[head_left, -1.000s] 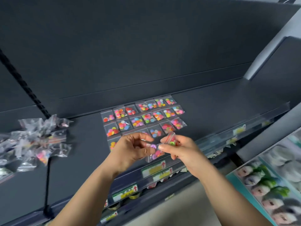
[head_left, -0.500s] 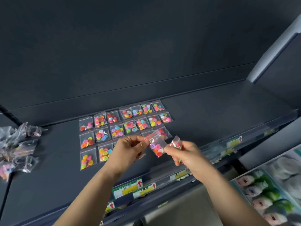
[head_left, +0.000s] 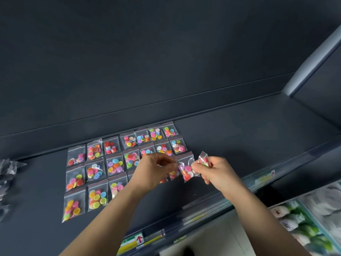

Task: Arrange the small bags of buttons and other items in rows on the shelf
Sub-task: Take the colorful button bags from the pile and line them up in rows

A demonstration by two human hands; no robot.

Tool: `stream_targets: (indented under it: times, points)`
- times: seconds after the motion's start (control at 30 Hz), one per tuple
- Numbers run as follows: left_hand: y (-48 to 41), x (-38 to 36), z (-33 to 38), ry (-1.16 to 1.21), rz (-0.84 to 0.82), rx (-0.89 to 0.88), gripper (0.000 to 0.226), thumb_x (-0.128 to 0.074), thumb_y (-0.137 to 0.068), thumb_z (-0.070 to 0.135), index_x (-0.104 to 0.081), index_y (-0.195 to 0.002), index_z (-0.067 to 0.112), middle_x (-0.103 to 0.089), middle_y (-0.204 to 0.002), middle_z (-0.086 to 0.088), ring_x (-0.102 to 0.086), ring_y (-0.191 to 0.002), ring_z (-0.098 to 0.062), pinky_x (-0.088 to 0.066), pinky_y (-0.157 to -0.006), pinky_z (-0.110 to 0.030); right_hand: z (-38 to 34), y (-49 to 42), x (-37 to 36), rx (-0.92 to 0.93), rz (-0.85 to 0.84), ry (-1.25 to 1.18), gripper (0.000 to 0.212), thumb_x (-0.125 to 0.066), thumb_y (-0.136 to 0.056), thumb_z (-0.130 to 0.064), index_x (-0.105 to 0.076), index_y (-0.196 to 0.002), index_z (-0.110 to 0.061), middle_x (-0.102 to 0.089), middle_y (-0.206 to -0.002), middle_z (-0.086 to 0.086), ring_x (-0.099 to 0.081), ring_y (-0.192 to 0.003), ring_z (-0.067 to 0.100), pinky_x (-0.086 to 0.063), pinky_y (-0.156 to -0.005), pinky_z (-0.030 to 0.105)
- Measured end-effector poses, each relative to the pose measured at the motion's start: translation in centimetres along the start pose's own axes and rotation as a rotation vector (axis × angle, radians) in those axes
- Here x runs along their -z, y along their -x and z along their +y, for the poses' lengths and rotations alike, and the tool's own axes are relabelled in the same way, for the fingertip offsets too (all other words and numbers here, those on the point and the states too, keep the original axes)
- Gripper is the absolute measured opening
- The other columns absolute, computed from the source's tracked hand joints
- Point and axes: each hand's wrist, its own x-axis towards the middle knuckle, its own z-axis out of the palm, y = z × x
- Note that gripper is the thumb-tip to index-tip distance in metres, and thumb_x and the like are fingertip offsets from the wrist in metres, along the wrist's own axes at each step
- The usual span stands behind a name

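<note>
- On the dark shelf [head_left: 239,145] you have four rows of laid-out bags [head_left: 114,165] of coloured buttons, set nearly edge to edge. The two back rows run long. The front row shows only three bags to the left of your forearm (my judgement: well begun, not near complete).
- Between your hands, just above the right end of the third row, one button bag [head_left: 186,170] is held clear of the shelf and not yet set down. Your left hand [head_left: 155,172] has its fingers curled and pinches the bag's left edge.
- Your right hand [head_left: 217,174] is curled round a second bag [head_left: 203,159], which stands up out of the fist. Its thumb and forefinger also reach the right edge of the button bag.
- Outstanding: both held bags, plus the heap of unsorted bags [head_left: 7,180] at the far left of the shelf, well apart from the grid. The front rows stop short of the back rows, so I judge there is room to fill before any new row.
- Hidden: your left hand and forearm cover the middle of the third and fourth rows, so no full count can be given.
- Cut off: the heap runs out of frame and is blurred. I cannot tell whether it holds buttons or other items.
- Unclear: whether your right fingertips grip the button bag or only touch it.
- Unreadable: the price labels [head_left: 132,241] on the front lip, and the packaged goods [head_left: 304,218] on the level below at right (both smeared).
</note>
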Motion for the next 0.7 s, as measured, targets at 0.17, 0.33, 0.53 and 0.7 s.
stream_targets:
  times: [0.17, 0.33, 0.53, 0.7]
  points:
    - [-1.8, -2.4, 0.0, -0.236, 0.078, 0.043, 0.018, -0.079, -0.076, 0.025, -0.074, -0.092, 0.02, -0.071, -0.084, 0.013, -0.061, -0.053, 0.001, -0.053, -0.058, -0.02, 0.9, -4.3, 3.0, -0.082, -0.046, 0.075, 0.024, -0.068, -0.086, -0.022, -0.065, -0.087, 0.002, -0.045, -0.06, 0.004, -0.04, -0.053, 0.015, -0.036, -0.046, 0.017]
    - [-1.7, -3.1, -0.2, -0.427, 0.115, 0.068, 0.025, -0.078, -0.076, 0.035, -0.073, -0.099, 0.028, -0.063, -0.089, 0.016, -0.061, -0.07, -0.003, -0.053, -0.065, -0.025, 1.5, -6.1, 2.2, -0.083, -0.067, 0.087, 0.011, -0.072, -0.081, -0.017, -0.068, -0.081, -0.007, -0.053, -0.056, 0.001, -0.046, -0.045, 0.01, -0.041, -0.045, 0.019]
    - [-2.0, -3.4, -0.6, -0.498, 0.15, 0.12, 0.034, -0.078, -0.072, 0.046, -0.072, -0.102, 0.032, -0.067, -0.099, 0.015, -0.062, -0.079, -0.005, -0.053, -0.068, -0.025, 1.6, -7.3, 2.1, -0.012, -0.094, 0.142, 0.014, -0.075, -0.077, -0.016, -0.067, -0.082, -0.007, -0.066, -0.059, 0.004, -0.058, -0.042, 0.005, -0.047, -0.044, 0.018]
    - [-2.1, -3.6, -0.6, -0.535, 0.149, 0.13, 0.041, -0.077, -0.071, 0.048, -0.069, -0.109, 0.035, -0.064, -0.109, 0.015, -0.061, -0.087, -0.007, -0.05, -0.07, -0.024, 1.9, -7.4, 1.8, 0.005, -0.084, 0.125, 0.01, -0.073, -0.079, -0.013, -0.067, -0.082, -0.006, -0.071, -0.067, 0.008, -0.066, -0.05, 0.01, -0.055, -0.05, 0.022]
